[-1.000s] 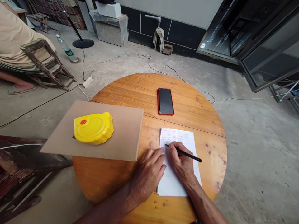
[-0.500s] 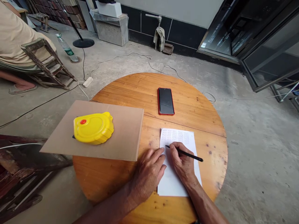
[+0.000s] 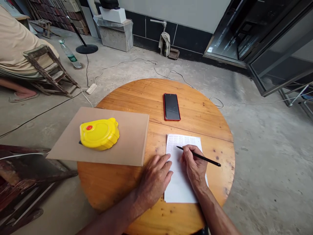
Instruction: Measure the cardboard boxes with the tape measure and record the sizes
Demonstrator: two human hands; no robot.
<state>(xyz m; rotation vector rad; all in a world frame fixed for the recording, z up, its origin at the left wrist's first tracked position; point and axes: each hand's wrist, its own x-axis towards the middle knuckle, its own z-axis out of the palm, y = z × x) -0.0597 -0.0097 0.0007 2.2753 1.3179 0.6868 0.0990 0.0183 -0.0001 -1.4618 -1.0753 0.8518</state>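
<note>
A white sheet of paper [image 3: 178,192] lies on the round wooden table [image 3: 195,107], with rows of small handwritten characters across its upper part. My right hand [image 3: 195,163] holds a black pen [image 3: 204,158] in a writing grip, its tip near the written rows. Flat at the paper's left edge rests my left hand [image 3: 156,179], fingers stretched out and slightly apart, fingertips on the sheet. Beyond the paper is a phone [image 3: 171,107] with a dark screen and a red case. To the left, a yellow case with a red button [image 3: 100,134] sits on a brown cardboard piece [image 3: 129,140].
A person [image 3: 22,42] sits on a wooden chair [image 3: 52,71] at the far left. A plastic bottle [image 3: 69,54] and a black stand base [image 3: 87,49] are on the concrete floor. Cables and a white power strip [image 3: 92,88] lie behind the table.
My right hand and the pen have moved a little right and up, the pen tip shifting rightward over the paper. My left hand stays at the sheet's edge. The view has shifted slightly.
</note>
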